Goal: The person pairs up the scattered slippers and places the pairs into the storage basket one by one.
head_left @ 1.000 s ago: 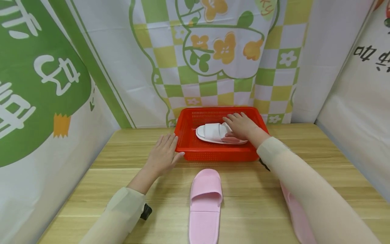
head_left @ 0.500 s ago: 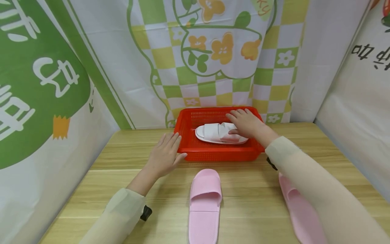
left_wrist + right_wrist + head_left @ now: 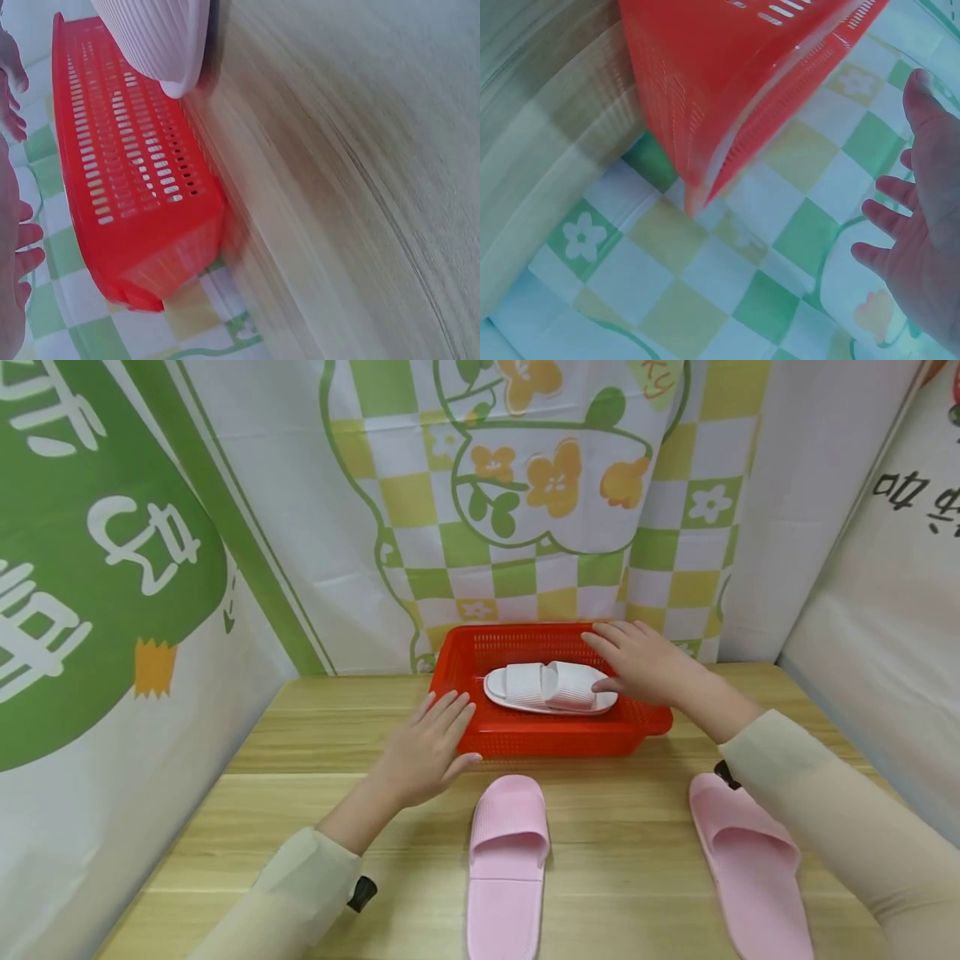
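A red plastic basket (image 3: 555, 743) stands at the back of the table, holding a pair of white slippers (image 3: 525, 685) that overlap each other. My left hand (image 3: 423, 752) is over the basket's left front corner, fingers straight and thumb spread. Over the right end is my right hand (image 3: 648, 664), fingers extended, its thumb overlapping the end of the white slippers in the head view. In the right wrist view that hand (image 3: 930, 225) shows nothing in its palm, apart from the basket wall (image 3: 697, 82). The left wrist view shows the left fingers (image 3: 28, 259) beside the basket rim (image 3: 67, 150).
One pink slipper (image 3: 506, 893) lies in front of the basket, toe pointing at it. Another pink slipper (image 3: 757, 868) lies further right, partly under the right sleeve (image 3: 832, 810). A patterned cloth (image 3: 510, 581) hangs close behind the basket, with fabric walls at both sides.
My right hand has moved right, from over the white slippers to the basket's right end. The left hand has shifted slightly right. More of the right pink slipper now shows.
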`<state>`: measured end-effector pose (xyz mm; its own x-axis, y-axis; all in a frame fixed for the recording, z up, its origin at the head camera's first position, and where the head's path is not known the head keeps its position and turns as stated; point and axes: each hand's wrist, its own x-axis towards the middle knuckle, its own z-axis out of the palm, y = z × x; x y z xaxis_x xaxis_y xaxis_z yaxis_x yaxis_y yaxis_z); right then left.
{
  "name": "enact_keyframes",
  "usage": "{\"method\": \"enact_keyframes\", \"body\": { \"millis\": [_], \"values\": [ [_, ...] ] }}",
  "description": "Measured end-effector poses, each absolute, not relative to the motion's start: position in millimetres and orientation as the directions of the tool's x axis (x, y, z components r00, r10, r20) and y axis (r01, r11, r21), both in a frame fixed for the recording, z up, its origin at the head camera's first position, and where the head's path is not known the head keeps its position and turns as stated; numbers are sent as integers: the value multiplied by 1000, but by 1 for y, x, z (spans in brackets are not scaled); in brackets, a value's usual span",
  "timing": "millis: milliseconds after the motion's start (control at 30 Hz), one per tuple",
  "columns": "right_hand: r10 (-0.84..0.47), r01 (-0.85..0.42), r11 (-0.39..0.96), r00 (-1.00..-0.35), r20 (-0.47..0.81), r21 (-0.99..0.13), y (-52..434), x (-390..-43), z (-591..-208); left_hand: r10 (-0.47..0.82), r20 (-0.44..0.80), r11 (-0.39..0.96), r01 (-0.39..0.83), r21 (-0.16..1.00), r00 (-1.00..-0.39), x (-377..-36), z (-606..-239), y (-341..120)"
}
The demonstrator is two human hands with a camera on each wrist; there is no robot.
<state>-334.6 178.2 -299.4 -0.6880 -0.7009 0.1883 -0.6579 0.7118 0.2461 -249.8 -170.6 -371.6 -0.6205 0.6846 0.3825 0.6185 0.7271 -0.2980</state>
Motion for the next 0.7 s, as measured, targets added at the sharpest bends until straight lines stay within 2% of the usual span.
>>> {"method": "enact_keyframes", "body": {
  "millis": [167,400,700],
  "values": [
    [-712,-675,702,-669,212,226,189,-319,-297,726,406,681,662,-311,-556,-245,-371,-166],
    [-712,-694,698,-649,267,175,209,-300,-299,781,453,592,740,-319,-430,-241,-371,-160],
    [-736,-740,653,-570,366,161,229,-283,-306,849,393,490,804,-337,-353,-232,-379,-152]
  ]
}}
